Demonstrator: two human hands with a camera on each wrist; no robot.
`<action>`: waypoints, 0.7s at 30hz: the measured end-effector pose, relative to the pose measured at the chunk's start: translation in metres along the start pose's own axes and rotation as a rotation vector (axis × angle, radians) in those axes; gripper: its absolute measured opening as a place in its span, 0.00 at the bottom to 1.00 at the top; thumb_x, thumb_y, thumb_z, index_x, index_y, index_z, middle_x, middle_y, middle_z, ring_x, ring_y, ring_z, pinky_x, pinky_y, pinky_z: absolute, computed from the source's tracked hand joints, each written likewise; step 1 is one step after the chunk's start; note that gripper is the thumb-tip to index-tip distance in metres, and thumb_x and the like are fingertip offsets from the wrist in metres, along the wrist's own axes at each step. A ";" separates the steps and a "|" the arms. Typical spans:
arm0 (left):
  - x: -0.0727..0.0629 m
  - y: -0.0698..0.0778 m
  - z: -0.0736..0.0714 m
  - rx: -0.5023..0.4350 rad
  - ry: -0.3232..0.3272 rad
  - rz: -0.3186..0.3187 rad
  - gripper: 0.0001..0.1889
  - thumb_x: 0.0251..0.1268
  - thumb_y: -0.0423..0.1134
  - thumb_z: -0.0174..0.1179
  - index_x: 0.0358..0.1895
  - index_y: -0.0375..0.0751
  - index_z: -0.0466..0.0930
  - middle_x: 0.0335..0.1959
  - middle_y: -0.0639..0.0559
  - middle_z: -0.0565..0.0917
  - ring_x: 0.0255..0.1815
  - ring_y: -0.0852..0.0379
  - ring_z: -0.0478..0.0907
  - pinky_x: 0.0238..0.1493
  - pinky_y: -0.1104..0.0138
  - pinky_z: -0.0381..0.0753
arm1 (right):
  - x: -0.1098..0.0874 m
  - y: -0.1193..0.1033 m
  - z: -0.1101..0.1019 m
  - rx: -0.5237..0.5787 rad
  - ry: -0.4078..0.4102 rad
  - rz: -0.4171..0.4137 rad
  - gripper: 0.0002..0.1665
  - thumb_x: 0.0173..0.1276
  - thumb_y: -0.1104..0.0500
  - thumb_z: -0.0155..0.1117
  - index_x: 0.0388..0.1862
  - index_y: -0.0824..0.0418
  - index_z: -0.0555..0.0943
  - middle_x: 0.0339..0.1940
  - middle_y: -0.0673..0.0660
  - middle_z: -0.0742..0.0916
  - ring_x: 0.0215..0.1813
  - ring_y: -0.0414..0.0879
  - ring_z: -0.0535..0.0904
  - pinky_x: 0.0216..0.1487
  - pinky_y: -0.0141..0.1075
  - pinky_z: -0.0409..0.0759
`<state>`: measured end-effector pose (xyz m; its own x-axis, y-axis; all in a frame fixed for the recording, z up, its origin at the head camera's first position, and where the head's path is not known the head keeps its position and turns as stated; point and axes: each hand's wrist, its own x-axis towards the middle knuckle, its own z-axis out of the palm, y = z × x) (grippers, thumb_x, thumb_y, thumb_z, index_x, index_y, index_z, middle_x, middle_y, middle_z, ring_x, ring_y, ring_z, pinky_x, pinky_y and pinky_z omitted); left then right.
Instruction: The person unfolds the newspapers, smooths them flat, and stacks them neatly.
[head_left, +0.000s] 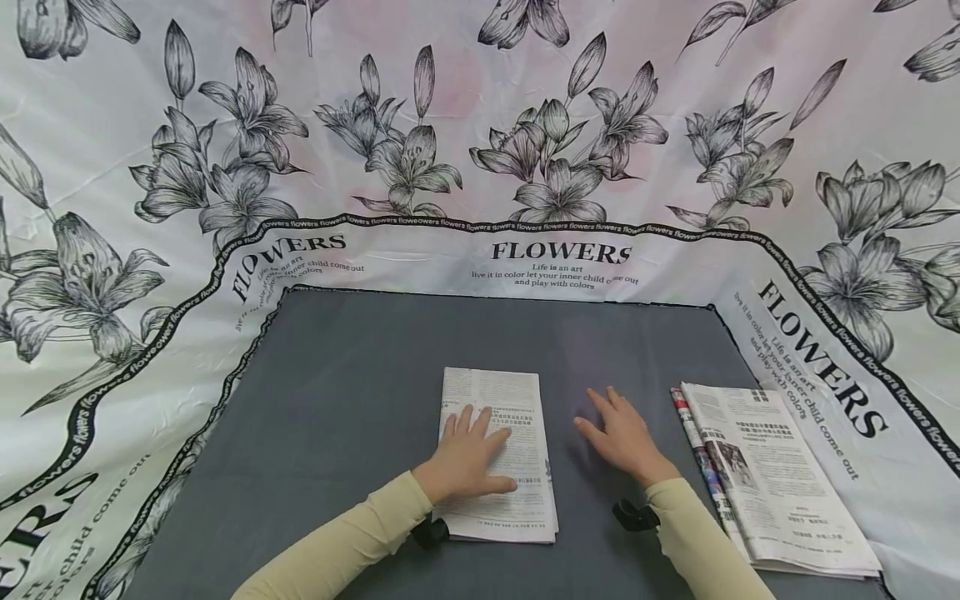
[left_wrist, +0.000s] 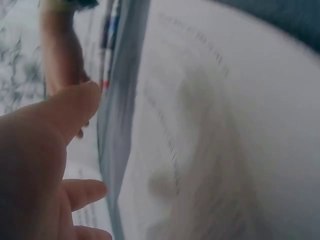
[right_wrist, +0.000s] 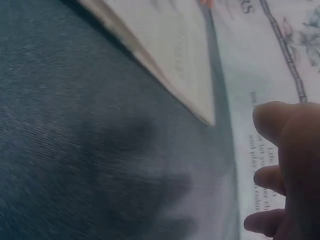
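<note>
A folded newspaper point(head_left: 517, 517) lies lengthwise on the grey tabletop in the middle of the head view. Over it is my left hand point(head_left: 468, 458), its fingers spread. In the left wrist view the newspaper point(left_wrist: 165, 65) is blurred and carries the hand's shadow, and the fingers appear slightly apart from the sheet. To the right of this newspaper my right hand point(head_left: 622, 437) hovers above the bare tabletop, fingers extended and holding nothing. A corner of the folded newspaper point(right_wrist: 190, 95) shows in the right wrist view, away from the right hand's fingers point(right_wrist: 272, 122).
A thicker stack of folded newspapers point(head_left: 795, 500), with a colourful edge at its left, lies at the table's right side. White flower-printed cloth point(head_left: 420, 258) rises round the grey tabletop point(head_left: 337, 400) at the back and both sides. Each wrist wears a black strap.
</note>
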<state>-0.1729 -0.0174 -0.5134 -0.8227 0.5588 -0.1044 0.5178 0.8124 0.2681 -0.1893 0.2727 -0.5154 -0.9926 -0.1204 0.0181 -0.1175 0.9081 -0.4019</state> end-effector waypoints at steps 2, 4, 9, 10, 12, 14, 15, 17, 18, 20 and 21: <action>0.000 0.005 0.010 0.014 -0.028 0.027 0.46 0.57 0.72 0.64 0.76 0.53 0.68 0.80 0.37 0.61 0.81 0.30 0.53 0.76 0.36 0.58 | 0.003 0.001 0.007 0.010 -0.022 0.003 0.39 0.76 0.48 0.58 0.77 0.69 0.66 0.77 0.81 0.63 0.77 0.79 0.59 0.72 0.72 0.59; 0.000 0.009 0.019 0.028 -0.051 0.054 0.48 0.53 0.73 0.66 0.76 0.55 0.67 0.80 0.39 0.61 0.81 0.31 0.54 0.76 0.37 0.58 | 0.005 0.002 0.014 0.012 -0.037 0.010 0.39 0.76 0.48 0.58 0.77 0.69 0.66 0.77 0.81 0.63 0.77 0.79 0.59 0.72 0.71 0.60; 0.000 0.015 0.032 0.049 -0.087 0.121 0.55 0.43 0.75 0.71 0.78 0.60 0.64 0.81 0.41 0.59 0.82 0.32 0.54 0.76 0.38 0.61 | 0.007 0.001 0.028 0.031 -0.042 0.021 0.38 0.76 0.49 0.59 0.76 0.68 0.67 0.76 0.80 0.64 0.76 0.79 0.60 0.72 0.71 0.60; 0.001 0.016 0.035 0.051 -0.093 0.130 0.55 0.43 0.75 0.72 0.78 0.61 0.63 0.82 0.41 0.59 0.82 0.33 0.54 0.76 0.38 0.61 | 0.007 0.001 0.031 0.034 -0.044 0.020 0.37 0.76 0.49 0.59 0.76 0.68 0.67 0.76 0.80 0.65 0.76 0.79 0.60 0.72 0.70 0.61; 0.001 0.016 0.039 0.060 -0.101 0.140 0.56 0.42 0.76 0.71 0.79 0.63 0.61 0.82 0.42 0.58 0.83 0.34 0.53 0.76 0.39 0.61 | 0.006 -0.001 0.037 0.029 -0.049 0.018 0.37 0.75 0.48 0.60 0.76 0.68 0.68 0.76 0.80 0.65 0.76 0.79 0.60 0.72 0.71 0.60; 0.002 0.015 0.043 0.057 -0.100 0.143 0.57 0.41 0.76 0.71 0.79 0.64 0.61 0.83 0.42 0.57 0.83 0.34 0.53 0.76 0.39 0.60 | 0.005 -0.001 0.041 0.015 -0.050 0.018 0.37 0.75 0.48 0.60 0.75 0.67 0.69 0.77 0.78 0.66 0.77 0.79 0.60 0.72 0.71 0.60; 0.003 0.015 0.045 0.053 -0.097 0.143 0.57 0.41 0.77 0.71 0.79 0.64 0.61 0.83 0.42 0.57 0.83 0.34 0.53 0.76 0.39 0.61 | 0.004 -0.002 0.043 0.007 -0.048 0.018 0.37 0.75 0.48 0.60 0.75 0.66 0.69 0.76 0.78 0.66 0.77 0.79 0.59 0.72 0.72 0.59; 0.004 0.014 0.048 0.045 -0.088 0.145 0.57 0.41 0.77 0.71 0.79 0.63 0.61 0.83 0.41 0.57 0.82 0.33 0.53 0.76 0.38 0.61 | 0.003 -0.002 0.046 -0.002 -0.035 0.018 0.37 0.75 0.48 0.61 0.75 0.66 0.70 0.76 0.77 0.67 0.77 0.78 0.59 0.73 0.72 0.58; 0.005 0.013 0.048 0.041 -0.082 0.147 0.57 0.41 0.77 0.71 0.79 0.63 0.61 0.83 0.41 0.57 0.82 0.33 0.53 0.75 0.38 0.61 | 0.003 -0.002 0.047 0.000 -0.027 0.019 0.36 0.74 0.48 0.61 0.75 0.66 0.70 0.76 0.77 0.67 0.77 0.79 0.59 0.72 0.73 0.58; 0.005 0.012 0.050 0.040 -0.076 0.152 0.58 0.40 0.77 0.71 0.79 0.63 0.61 0.83 0.40 0.56 0.82 0.32 0.52 0.75 0.37 0.61 | 0.003 -0.002 0.049 0.007 -0.014 0.019 0.36 0.74 0.48 0.62 0.74 0.66 0.71 0.76 0.77 0.68 0.77 0.78 0.58 0.73 0.73 0.57; 0.005 0.012 0.050 0.046 -0.073 0.156 0.59 0.39 0.78 0.71 0.79 0.62 0.61 0.83 0.40 0.56 0.82 0.32 0.52 0.75 0.37 0.60 | 0.003 -0.002 0.050 0.010 -0.011 0.020 0.36 0.74 0.48 0.62 0.74 0.66 0.71 0.76 0.77 0.68 0.77 0.78 0.58 0.73 0.73 0.57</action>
<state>-0.1590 0.0037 -0.5584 -0.7130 0.6881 -0.1347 0.6495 0.7206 0.2427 -0.1904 0.2510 -0.5600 -0.9943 -0.1069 0.0001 -0.0975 0.9062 -0.4115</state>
